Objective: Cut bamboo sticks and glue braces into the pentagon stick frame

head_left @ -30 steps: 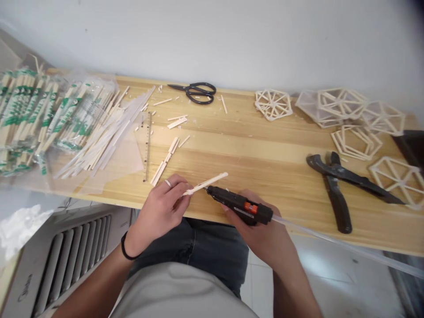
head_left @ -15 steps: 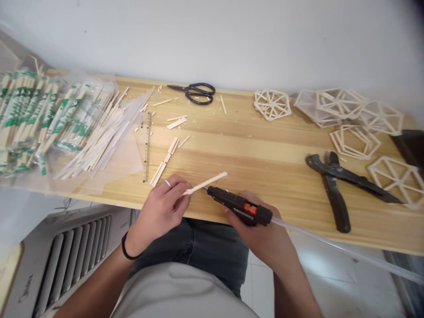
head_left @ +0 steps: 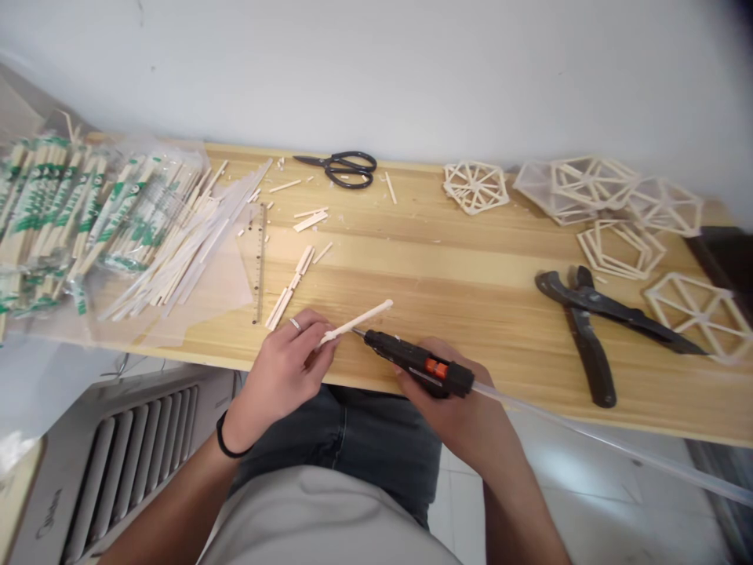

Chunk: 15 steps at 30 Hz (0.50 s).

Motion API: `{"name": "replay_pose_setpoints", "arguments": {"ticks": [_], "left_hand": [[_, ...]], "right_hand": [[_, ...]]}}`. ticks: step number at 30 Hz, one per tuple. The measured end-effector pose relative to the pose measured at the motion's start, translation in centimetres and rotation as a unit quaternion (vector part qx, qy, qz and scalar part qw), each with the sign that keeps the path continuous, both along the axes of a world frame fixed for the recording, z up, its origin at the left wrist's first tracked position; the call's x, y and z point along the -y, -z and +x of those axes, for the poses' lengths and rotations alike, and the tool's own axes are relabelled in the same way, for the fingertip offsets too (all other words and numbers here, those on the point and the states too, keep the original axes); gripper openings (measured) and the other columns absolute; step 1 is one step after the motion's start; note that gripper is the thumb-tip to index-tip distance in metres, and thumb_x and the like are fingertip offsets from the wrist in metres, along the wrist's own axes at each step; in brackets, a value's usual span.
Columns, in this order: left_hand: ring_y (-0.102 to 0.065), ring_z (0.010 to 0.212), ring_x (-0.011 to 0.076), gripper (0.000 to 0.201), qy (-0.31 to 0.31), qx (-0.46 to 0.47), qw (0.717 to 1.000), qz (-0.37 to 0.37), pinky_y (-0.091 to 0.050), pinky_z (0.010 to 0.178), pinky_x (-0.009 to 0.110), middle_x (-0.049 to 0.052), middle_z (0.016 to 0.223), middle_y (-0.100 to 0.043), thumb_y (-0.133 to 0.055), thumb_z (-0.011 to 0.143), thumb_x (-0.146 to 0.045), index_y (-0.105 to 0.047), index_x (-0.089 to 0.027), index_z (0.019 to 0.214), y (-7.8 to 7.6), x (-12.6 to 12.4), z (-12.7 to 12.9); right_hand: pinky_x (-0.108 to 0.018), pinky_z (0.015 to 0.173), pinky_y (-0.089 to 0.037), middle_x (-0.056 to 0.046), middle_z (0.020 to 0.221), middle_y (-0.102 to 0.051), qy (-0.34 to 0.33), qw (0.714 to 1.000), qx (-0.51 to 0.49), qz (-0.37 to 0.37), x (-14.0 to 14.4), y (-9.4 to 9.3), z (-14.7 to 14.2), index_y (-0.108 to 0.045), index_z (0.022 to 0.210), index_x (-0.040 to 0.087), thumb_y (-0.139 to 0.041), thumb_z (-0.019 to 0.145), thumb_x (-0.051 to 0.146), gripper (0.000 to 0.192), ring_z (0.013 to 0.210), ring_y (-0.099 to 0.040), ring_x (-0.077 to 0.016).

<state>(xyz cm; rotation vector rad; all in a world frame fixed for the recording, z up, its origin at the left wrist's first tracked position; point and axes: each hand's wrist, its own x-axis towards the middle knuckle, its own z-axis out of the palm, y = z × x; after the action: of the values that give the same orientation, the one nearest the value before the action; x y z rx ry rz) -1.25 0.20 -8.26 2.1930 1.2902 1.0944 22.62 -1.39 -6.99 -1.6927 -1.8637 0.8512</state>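
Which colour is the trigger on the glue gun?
Orange, on the black glue gun in the right hand; head view.

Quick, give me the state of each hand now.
Left hand: closed on a wooden stick.
Right hand: closed on a black glue gun.

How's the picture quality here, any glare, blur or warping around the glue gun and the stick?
Head view: soft, even daylight with faint shadows; the glue gun in the right hand and the stick in the left hand are sharp. The table edge bows from wide-angle distortion, the top right corner darkens, and the plastic chopstick packs show mild sheen.
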Motion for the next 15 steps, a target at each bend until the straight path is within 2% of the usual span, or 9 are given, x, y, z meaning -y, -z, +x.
{"name": "replay_pose_setpoints", "arguments": {"ticks": [9,15], "left_hand": [[-0.07,0.08,0.0152,0.014,0.008,0.008,1.0,0.001,-0.053,0.069,0.024,0.006,0.092,-0.073,-0.063,0.098,-0.006,-0.069,-0.018,0.098,0.15,-0.06,-0.16],[-0.066,0.077,0.0149,0.017,0.011,0.015,0.999,-0.039,-0.051,0.067,0.024,0.004,0.086,-0.071,-0.06,0.097,-0.004,-0.07,-0.018,0.097,-0.08,-0.09,-0.34]], "right_hand": [[-0.031,0.059,-0.041,0.0,0.07,-0.062,-0.005,1.0,0.004,0.009,0.02,0.3,0.06,-0.051,0.071,0.026,-0.063,0.088,0.031,0.021,0.065,-0.059,-0.0209],[-0.033,0.065,-0.047,-0.001,0.075,-0.067,-0.008,1.0,-0.006,-0.005,0.02,0.31,0.11,-0.06,0.076,0.026,-0.064,0.09,0.035,0.017,0.071,-0.064,-0.023]]}}
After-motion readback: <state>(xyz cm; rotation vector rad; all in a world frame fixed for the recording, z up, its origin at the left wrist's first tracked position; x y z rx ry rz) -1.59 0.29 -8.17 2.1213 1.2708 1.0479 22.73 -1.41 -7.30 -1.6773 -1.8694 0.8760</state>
